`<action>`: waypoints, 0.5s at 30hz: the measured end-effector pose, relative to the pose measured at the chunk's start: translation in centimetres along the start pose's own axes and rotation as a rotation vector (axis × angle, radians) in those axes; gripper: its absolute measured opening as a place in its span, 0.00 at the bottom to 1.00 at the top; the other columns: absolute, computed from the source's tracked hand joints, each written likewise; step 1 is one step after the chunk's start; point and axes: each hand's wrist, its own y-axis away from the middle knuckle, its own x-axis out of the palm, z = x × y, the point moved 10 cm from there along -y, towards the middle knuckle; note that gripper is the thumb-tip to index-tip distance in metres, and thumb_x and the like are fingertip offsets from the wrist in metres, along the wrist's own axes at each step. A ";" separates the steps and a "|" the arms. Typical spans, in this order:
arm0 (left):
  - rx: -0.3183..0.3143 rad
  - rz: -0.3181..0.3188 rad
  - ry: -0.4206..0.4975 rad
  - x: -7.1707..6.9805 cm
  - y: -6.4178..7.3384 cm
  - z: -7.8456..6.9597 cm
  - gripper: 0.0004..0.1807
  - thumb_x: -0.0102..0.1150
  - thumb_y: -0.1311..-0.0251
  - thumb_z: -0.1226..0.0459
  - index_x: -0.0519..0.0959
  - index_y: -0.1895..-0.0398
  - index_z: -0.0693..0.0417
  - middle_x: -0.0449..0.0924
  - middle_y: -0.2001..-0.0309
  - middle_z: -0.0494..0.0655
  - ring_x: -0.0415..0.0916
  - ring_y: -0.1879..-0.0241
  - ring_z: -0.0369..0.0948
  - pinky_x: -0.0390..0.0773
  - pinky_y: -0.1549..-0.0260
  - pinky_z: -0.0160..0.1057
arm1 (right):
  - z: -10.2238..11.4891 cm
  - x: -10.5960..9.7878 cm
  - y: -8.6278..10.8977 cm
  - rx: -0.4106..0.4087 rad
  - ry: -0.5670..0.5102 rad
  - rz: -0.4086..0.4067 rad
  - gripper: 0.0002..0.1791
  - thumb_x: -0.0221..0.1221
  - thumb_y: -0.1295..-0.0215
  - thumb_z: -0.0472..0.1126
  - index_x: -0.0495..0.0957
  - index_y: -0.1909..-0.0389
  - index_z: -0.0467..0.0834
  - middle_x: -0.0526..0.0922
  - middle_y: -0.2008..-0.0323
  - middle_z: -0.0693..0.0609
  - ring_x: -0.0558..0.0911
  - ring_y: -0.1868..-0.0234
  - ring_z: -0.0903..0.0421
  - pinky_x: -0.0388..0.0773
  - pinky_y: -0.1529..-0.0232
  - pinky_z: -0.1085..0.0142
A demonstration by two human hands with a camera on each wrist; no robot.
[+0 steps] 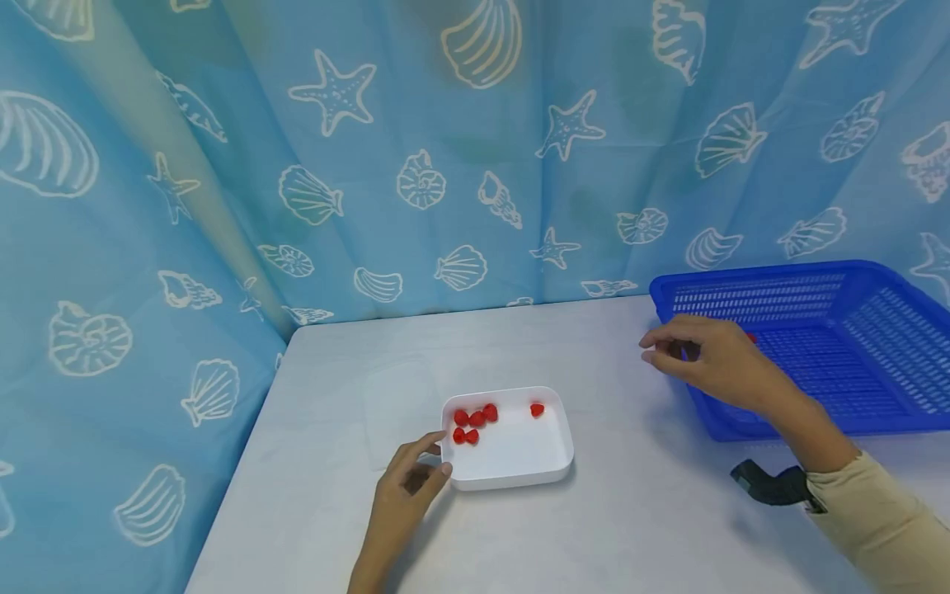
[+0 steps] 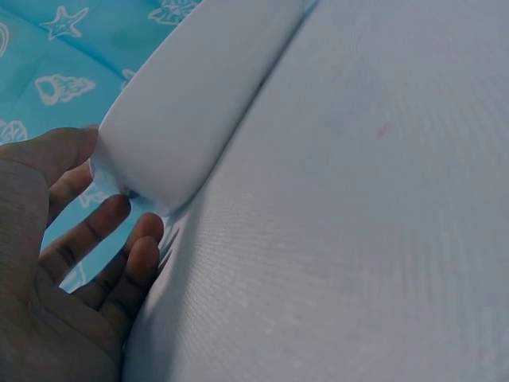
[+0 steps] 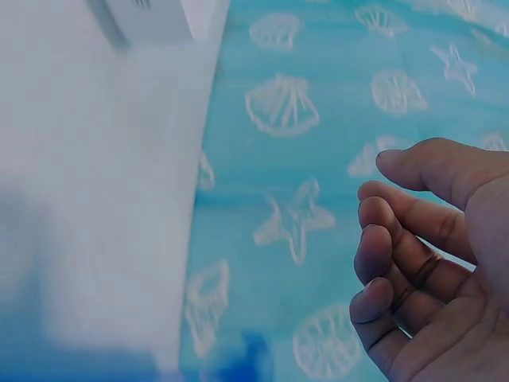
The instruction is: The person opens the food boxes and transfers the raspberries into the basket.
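A white rectangular tray (image 1: 512, 470) sits on the table with several small red berries (image 1: 477, 418), which look like raspberries, grouped at its left end. One more red berry (image 1: 537, 409) lies near its far right corner. My left hand (image 1: 404, 487) is at the tray's left end, thumb and fingertips spread against its edge. In the left wrist view the thumb meets the tray's (image 2: 183, 103) rim and the other fingers bend loosely beside the end. My right hand (image 1: 712, 359) hovers by the blue basket's left side, fingers loosely bent with nothing between them.
The blue plastic basket (image 1: 831, 429) with slotted walls stands on the right, a bit of red showing inside behind the right hand. A faint clear flat piece (image 1: 397, 396) lies left of the tray. A blue shell-patterned curtain (image 1: 460, 223) hangs behind the white table (image 1: 297, 511).
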 end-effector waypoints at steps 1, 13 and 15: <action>0.003 0.002 0.005 0.1 0.0 -0.1 0.23 0.62 0.45 0.53 0.72 0.45 0.27 0.72 0.55 0.33 0.75 0.65 0.35 0.77 0.61 0.35 | 0.4 0.7 0.0 0.001 -0.009 0.008 0.06 0.63 0.43 0.44 0.81 0.63 0.53 0.74 0.75 0.62 0.69 0.74 0.64 0.69 0.77 0.72; 0.025 0.018 0.013 0.2 0.0 -0.1 0.22 0.61 0.44 0.52 0.72 0.44 0.28 0.71 0.55 0.34 0.75 0.65 0.37 0.77 0.62 0.34 | 4.9 9.3 -1.1 0.054 -0.083 0.188 0.09 0.65 0.45 0.45 0.81 0.62 0.54 0.73 0.74 0.63 0.72 0.71 0.61 0.74 0.74 0.73; 0.023 0.012 0.006 0.0 0.0 -0.1 0.22 0.61 0.44 0.52 0.72 0.45 0.28 0.72 0.55 0.33 0.75 0.65 0.37 0.77 0.62 0.34 | 5.9 10.4 -1.4 0.044 -0.079 0.209 0.11 0.65 0.46 0.46 0.81 0.61 0.54 0.73 0.73 0.63 0.72 0.71 0.62 0.74 0.73 0.74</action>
